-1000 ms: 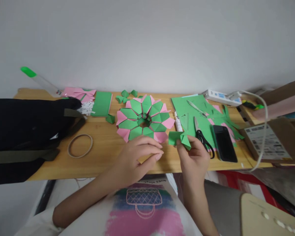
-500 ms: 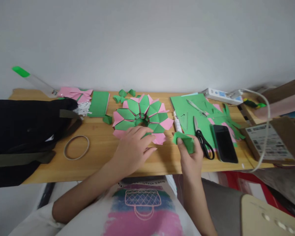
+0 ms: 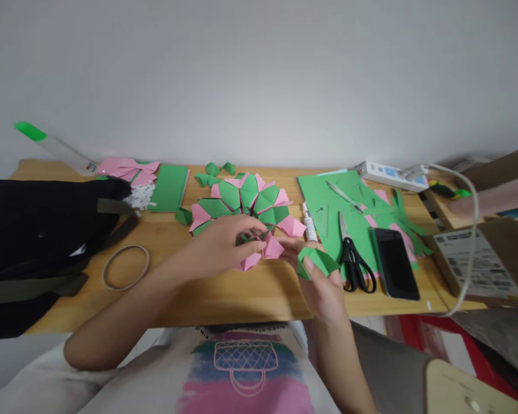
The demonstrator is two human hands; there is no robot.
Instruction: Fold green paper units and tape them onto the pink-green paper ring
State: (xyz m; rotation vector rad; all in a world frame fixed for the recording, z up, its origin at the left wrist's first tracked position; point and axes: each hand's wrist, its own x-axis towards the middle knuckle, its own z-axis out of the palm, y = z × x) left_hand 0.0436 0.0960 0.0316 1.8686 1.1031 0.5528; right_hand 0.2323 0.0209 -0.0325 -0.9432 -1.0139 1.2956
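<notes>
Arching left hand (image 3: pixel 227 242), right hand (image 3: pixel 323 292) pinching paper (image 3: pixel 325 263)

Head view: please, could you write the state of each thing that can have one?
Paper flower: near side partly covered
Left hand: fingers bent over the paper flower
Right hand: gripping green folded paper
Scissors: lying down, blades apparently together
Phone: face up, screen dark
White bottle: cap state unclear
Power strip: plug inserted
Hoop: lying flat
Black bag: cannot tell if closed
Cardboard box: whether open, unclear
</notes>
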